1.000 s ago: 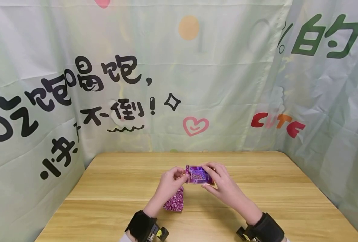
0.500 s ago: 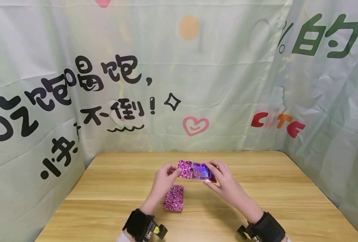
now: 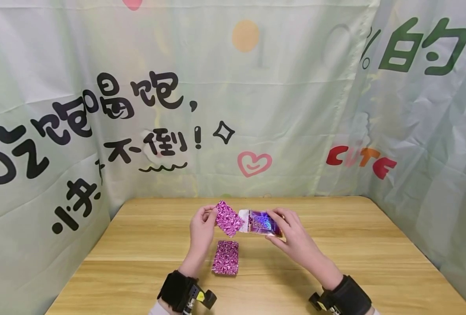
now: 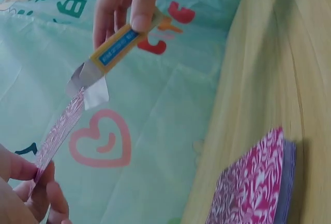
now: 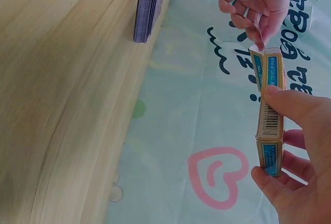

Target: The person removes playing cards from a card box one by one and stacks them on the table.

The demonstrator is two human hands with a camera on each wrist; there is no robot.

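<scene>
My left hand (image 3: 202, 224) pinches a thin lot of pink-and-white patterned playing cards (image 3: 228, 218) by one edge, between thumb and fingers. How many cards it holds I cannot tell. The cards tilt in the air, their far corner close to the white open end of a card box (image 3: 263, 223). Around that purple, shiny box curl the thumb and fingers of my right hand (image 3: 293, 229); its yellow and blue side (image 4: 118, 47) shows in the left wrist view. Below the hands a stack of matching cards (image 3: 225, 259) lies face down on the table.
The wooden table (image 3: 146, 245) reaches back to a printed cloth curtain (image 3: 296, 109), which hangs behind it and along both sides. Each wrist wears a black band (image 3: 176, 291) with a small camera.
The left hand has drawn the patterned cards leftward out of the box and tilted them. A white flap now shows at the box's open end. The right hand stays nearly in place with the box.
</scene>
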